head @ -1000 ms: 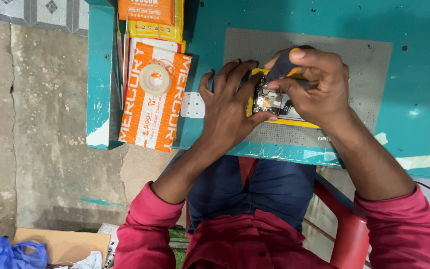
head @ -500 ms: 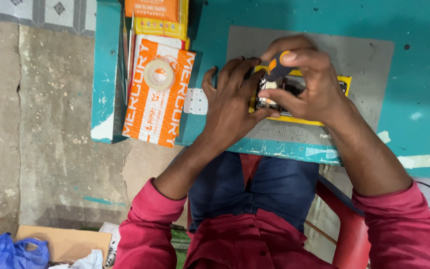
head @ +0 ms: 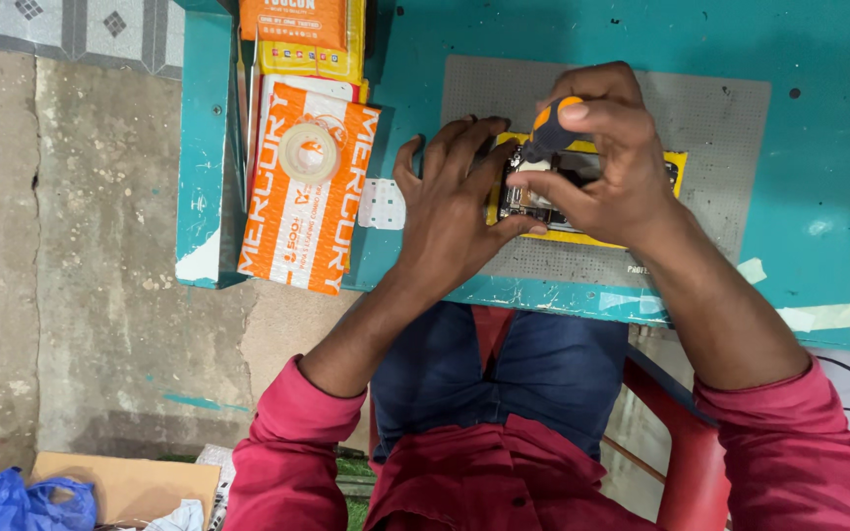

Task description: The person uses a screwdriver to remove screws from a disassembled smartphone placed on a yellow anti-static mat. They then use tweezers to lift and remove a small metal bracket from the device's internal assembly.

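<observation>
Phone (head: 582,187) lies opened, insides exposed, on grey mat (head: 710,118) on teal bench (head: 819,216). Left hand (head: 455,206) spread flat, steadying it. Right hand (head: 612,162) closed round orange-capped screwdriver (head: 548,133), tip down. Judged mid-disassembly; remaining screws not discernible.

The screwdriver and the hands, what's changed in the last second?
The right hand has raised the orange-handled screwdriver more upright over the opened device, thumb now on its cap. The left hand still steadies the device on the grey mat; the tape roll is unmoved.
</observation>
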